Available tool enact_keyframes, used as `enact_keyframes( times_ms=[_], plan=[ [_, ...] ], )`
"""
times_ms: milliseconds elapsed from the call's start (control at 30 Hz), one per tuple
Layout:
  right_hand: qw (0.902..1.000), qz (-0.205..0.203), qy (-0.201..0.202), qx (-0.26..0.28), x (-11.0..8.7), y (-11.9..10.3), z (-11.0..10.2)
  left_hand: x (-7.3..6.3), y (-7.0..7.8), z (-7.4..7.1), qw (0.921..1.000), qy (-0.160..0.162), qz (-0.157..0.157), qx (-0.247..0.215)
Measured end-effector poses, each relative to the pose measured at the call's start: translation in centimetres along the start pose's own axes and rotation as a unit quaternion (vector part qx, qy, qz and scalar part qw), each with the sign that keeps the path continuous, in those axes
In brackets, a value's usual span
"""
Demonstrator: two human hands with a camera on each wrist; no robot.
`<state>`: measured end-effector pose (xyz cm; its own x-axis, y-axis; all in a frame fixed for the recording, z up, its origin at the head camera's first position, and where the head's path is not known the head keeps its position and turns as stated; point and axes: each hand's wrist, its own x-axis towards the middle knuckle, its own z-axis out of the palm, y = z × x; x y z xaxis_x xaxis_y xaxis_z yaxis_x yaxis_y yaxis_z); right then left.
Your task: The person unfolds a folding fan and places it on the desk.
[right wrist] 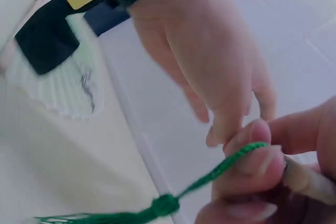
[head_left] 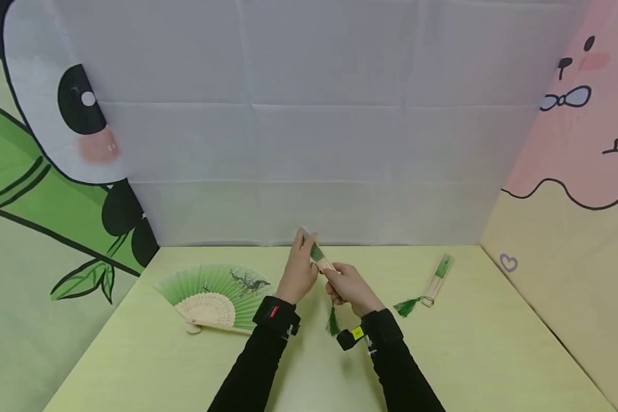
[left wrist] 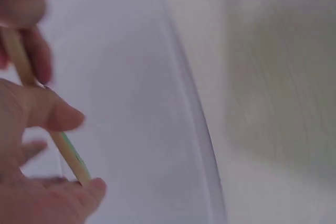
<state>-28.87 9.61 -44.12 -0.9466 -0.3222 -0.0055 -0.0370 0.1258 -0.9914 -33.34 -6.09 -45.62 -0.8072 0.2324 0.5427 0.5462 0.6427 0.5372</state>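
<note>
On the left of the pale table (head_left: 494,355), a spread green fan (head_left: 208,300) lies partly behind the left wristband (head_left: 277,315). Midway, the left hand (head_left: 300,274) pinches the far end of a folded fan (head_left: 316,253); the right hand (head_left: 352,287) grips its near end, a green tassel (head_left: 332,323) dangling beneath. Farther right lies another closed fan (head_left: 438,279).

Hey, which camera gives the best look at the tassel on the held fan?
The right wrist view: the tassel is large there, with its knot and cord visible. The head view shows it small, hanging below the right hand; the left wrist view doesn't show it.
</note>
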Motion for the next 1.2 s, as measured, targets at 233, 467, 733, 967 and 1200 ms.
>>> enact_keyframes(
  times_ms=[233,467,733,967,1200],
  plan=[
    [0.9986,-0.026,0.033,0.031,-0.9,-0.6,0.8,-1.3,3.5,-0.6,0.9363,0.049,-0.197,-0.286],
    [0.9968,-0.043,0.065,0.02,-1.5,-1.3,1.9,-2.5,5.0,-0.7,0.8847,0.044,-0.262,-0.383],
    [0.9943,-0.058,0.089,0.006,-1.7,-2.0,1.2,-2.4,5.4,-0.8,0.9034,0.013,-0.233,-0.36],
    [0.9919,-0.04,0.121,0.0,-2.0,-1.8,0.1,-2.6,5.3,-0.9,0.9087,-0.018,-0.229,-0.349],
    [0.9879,-0.038,0.144,-0.043,-1.6,-1.2,-0.3,-2.7,5.1,-0.9,0.9107,-0.026,-0.219,-0.349]
  ],
)
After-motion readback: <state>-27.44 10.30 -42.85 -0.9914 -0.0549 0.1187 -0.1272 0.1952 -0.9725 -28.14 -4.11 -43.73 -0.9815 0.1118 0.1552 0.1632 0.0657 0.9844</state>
